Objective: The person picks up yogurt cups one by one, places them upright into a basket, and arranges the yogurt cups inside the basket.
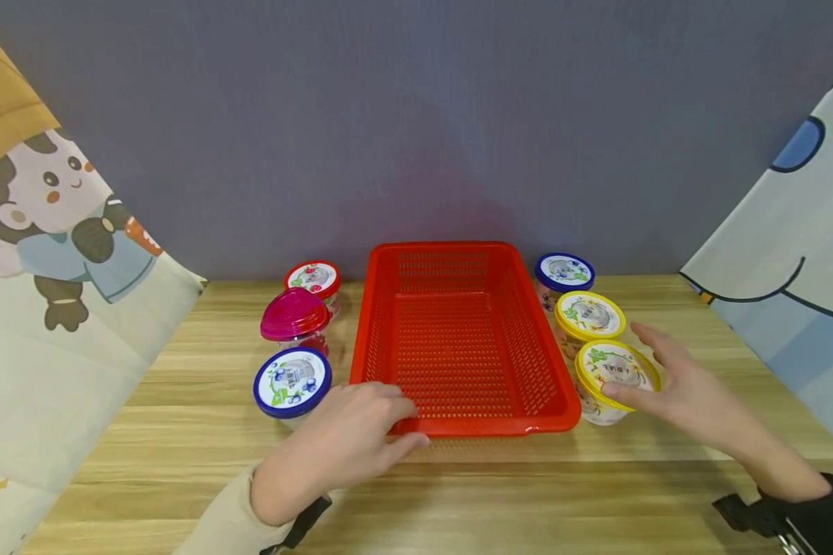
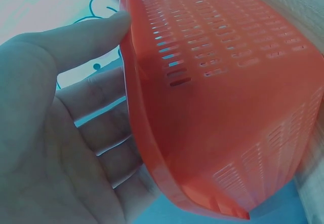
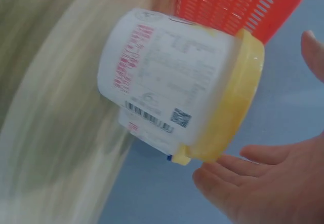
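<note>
A red perforated plastic basket (image 1: 500, 425) stands on the wooden table. My left hand (image 1: 350, 435) grips its near-left rim, fingers over the edge and thumb on the outer side; the left wrist view shows the thumb tip at the rim (image 2: 144, 127). To the basket's right is a round tub with a yellow lid (image 1: 614, 368), printed with a label and barcode on its white side (image 3: 167, 77). My right hand (image 1: 694, 397) is beside this tub, thumb and fingers spread around the lid's right side. Behind it stands another yellow-lidded tub (image 1: 590, 314).
A blue-lidded tub (image 1: 565, 271) stands at the back right. Left of the basket are a red-lidded tub (image 1: 312, 277), a container with a pink lid (image 1: 295, 312) and another blue-lidded tub (image 1: 293, 379). A grey wall (image 1: 444, 123) rises behind the table.
</note>
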